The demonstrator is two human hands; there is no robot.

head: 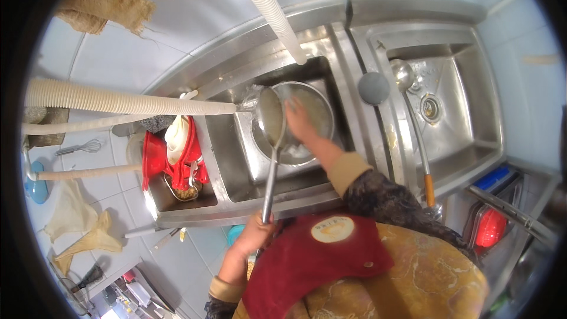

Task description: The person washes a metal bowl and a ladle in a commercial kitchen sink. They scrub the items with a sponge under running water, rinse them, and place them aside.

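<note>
My left hand (254, 235) is closed around the long metal handle of a skimmer or ladle (271, 117), whose round head lies over the left part of a round metal basin (328, 106). The basin holds cloudy water and stands in the middle sink (226, 159). My right hand (300, 120) is over the basin, beside the rim of the skimmer or ladle head; whether its fingertips touch anything is unclear. A ribbed white hose (186, 105) runs in from the left, with water coming from its end onto the basin's left side.
A second ribbed hose (274, 13) hangs at the back of the middle sink. The right sink (447, 141) holds a wooden-handled ladle (416, 124); a grey round disc (373, 88) sits on the divider. Red plastic items (155, 155) and a white cloth (177, 137) crowd the left basin.
</note>
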